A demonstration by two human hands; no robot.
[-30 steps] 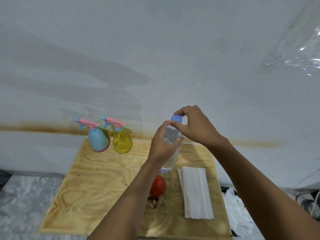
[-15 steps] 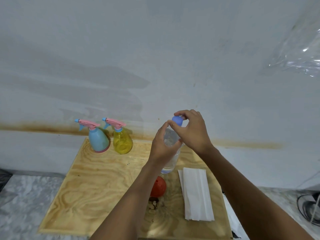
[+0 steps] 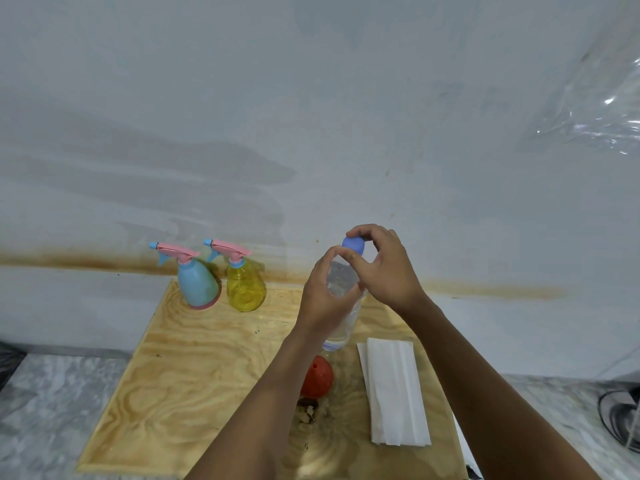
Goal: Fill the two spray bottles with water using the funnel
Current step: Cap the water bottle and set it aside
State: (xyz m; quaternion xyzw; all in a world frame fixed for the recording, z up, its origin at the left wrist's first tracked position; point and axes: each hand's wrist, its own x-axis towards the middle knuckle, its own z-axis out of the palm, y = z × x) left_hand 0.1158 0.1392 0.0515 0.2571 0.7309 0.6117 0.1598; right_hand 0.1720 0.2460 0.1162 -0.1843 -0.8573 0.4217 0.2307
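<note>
Left hand gripped water bottle mid-board | right hand pinched blue cap | risk: squeezing the uncapped bottle could spill onto tissues near right edge

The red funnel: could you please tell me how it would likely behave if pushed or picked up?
The funnel seems to sit wide mouth down on the board, so a push would probably slide it, not roll it. It looks like thin plastic, so likely light and stiff.
</note>
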